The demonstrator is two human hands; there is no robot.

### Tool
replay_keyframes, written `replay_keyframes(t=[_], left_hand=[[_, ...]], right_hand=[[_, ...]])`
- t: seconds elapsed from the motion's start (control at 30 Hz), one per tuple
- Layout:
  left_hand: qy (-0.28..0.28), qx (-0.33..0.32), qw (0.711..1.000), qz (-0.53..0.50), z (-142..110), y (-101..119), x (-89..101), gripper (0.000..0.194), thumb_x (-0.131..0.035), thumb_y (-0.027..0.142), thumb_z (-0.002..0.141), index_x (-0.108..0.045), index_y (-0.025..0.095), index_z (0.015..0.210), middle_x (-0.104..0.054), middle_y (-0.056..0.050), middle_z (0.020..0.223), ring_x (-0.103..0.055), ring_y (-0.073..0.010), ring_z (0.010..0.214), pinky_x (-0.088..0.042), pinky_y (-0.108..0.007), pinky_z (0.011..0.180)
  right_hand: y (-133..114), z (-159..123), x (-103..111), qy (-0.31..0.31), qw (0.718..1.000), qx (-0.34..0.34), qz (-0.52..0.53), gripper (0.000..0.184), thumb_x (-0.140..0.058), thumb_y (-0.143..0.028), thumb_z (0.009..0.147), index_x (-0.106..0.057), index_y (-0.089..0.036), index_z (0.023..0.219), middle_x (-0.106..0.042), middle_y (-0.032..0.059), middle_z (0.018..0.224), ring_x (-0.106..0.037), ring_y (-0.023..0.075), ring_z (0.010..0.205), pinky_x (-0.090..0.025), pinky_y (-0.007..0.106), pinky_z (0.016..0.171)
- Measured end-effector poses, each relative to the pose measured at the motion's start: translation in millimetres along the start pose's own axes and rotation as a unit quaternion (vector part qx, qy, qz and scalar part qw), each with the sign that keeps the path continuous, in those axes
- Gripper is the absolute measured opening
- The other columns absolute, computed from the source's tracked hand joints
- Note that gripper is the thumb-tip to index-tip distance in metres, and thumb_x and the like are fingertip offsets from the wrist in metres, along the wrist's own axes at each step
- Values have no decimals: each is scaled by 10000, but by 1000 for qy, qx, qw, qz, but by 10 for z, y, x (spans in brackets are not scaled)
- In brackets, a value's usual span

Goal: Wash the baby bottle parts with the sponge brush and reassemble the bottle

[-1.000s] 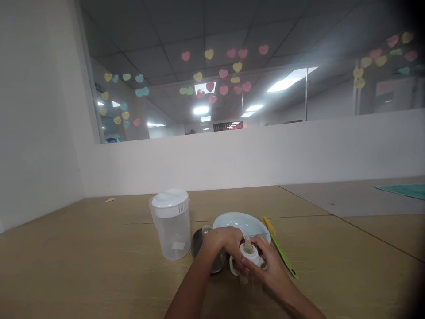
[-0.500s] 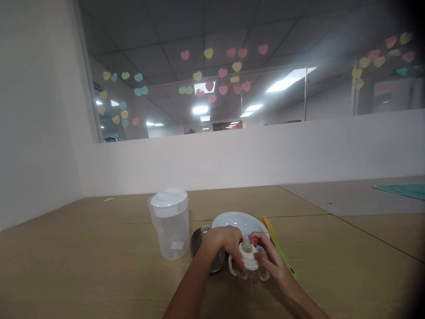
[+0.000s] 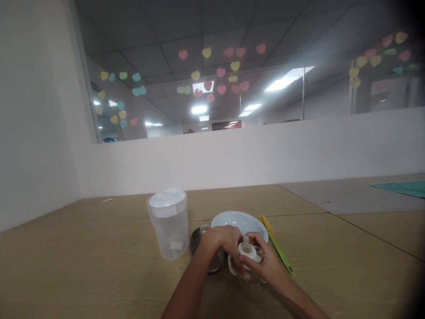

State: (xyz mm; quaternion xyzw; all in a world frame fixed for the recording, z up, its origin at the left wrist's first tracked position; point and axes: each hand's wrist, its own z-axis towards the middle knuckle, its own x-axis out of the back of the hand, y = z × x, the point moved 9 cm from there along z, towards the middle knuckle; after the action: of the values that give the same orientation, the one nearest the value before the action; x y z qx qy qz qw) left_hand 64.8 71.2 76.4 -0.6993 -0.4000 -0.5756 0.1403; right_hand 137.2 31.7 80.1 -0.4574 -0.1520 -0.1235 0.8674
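Between my hands stands a baby bottle (image 3: 246, 252) with a white collar, a clear teat on top and white side handles. My left hand (image 3: 229, 241) is closed round its left side, by the handle. Around the collar wrap the thumb and fingers of my right hand (image 3: 262, 257). Part of the bottle's body is hidden behind my fingers. Just beyond is a white bowl (image 3: 232, 218), partly covered by my hands. A round dark metal tray (image 3: 195, 246) lies left of the bottle, with a small clear cap (image 3: 204, 228) at its far side.
A clear plastic pitcher (image 3: 171, 232) with a white lid stands on the wooden table (image 3: 99, 266) at left. Right of the bowl lies a green-handled brush (image 3: 282, 256) with a yellow head. A teal cloth (image 3: 401, 188) lies far right, and a white wall (image 3: 232, 161) borders the back.
My right hand has turned around the bottle's collar, its thumb now across the front. My left hand keeps its place on the bottle. The view has shifted very slightly.
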Motion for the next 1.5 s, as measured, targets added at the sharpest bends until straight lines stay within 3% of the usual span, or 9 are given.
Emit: replay_keyframes(t=[0.17,0.43,0.73,0.83,1.0,1.1,1.2,1.33,1.5], left_hand=[[7,14,1000,-10,-27,-5,16,408,-740,410,416,-622,190,739,-595,34,732,-546,-138,644,-392,-211,498],[1,-17,1000,5,-30,37,41,378,-747,365,419,-612,181,720,-556,43,657,-527,-130,610,-366,-207,489],[-15,-12,999,-50,-149,59,66,541,-778,374,427,-619,217,919,-651,37,845,-600,-164,767,-451,-228,631],[46,-16,991,-127,-271,-92,257,635,-768,341,497,-570,203,1085,-647,-11,995,-609,-167,864,-472,-228,720],[270,132,952,-63,-415,-601,604,432,-439,227,834,-448,147,1258,-477,-113,1305,-438,-173,1202,-353,-257,974],[247,229,940,-45,-315,-806,432,701,-451,119,770,-161,82,1407,-189,-225,1450,-259,-278,1322,-301,-395,1017],[182,288,939,-46,-197,-945,204,884,-513,95,689,-18,75,1421,-147,-282,1435,-348,-343,1264,-384,-447,927],[125,280,951,-39,-116,-994,91,738,-522,143,730,-206,96,1395,-502,-214,1257,-555,-265,1081,-454,-326,831],[121,258,959,2,-150,-935,127,356,-531,318,835,-540,140,1143,-611,-114,1106,-589,-207,994,-455,-362,847]], right_hand=[[-163,-35,-46,-77,995,61,6,256,-481,-447,797,-547,-211,872,-560,26,887,-552,190,860,-448,301,776],[-178,-136,-38,64,976,145,-150,192,-514,-381,802,-480,-201,858,-567,34,810,-551,173,727,-468,296,642],[-285,-220,9,36,941,256,-218,203,-461,-287,849,-496,-201,1029,-626,50,889,-607,176,776,-487,282,645],[-283,-223,6,47,936,263,-231,233,-473,-285,844,-484,-194,1058,-638,48,864,-620,177,736,-489,278,611],[-236,-224,1,56,937,247,-242,249,-458,-299,847,-488,-188,1068,-648,59,861,-627,187,711,-493,286,593],[-190,-205,4,46,947,214,-236,255,-451,-324,846,-502,-195,1061,-650,60,871,-628,194,718,-498,296,602],[-166,-187,-6,31,955,190,-227,261,-447,-339,842,-516,-207,1057,-650,57,880,-625,200,726,-500,308,616],[-178,-179,1,33,959,183,-215,260,-452,-350,837,-527,-209,1043,-652,57,880,-623,202,728,-499,309,620],[-167,-176,-10,24,961,181,-209,237,-459,-341,842,-521,-208,1029,-647,55,890,-616,196,751,-496,302,629]])
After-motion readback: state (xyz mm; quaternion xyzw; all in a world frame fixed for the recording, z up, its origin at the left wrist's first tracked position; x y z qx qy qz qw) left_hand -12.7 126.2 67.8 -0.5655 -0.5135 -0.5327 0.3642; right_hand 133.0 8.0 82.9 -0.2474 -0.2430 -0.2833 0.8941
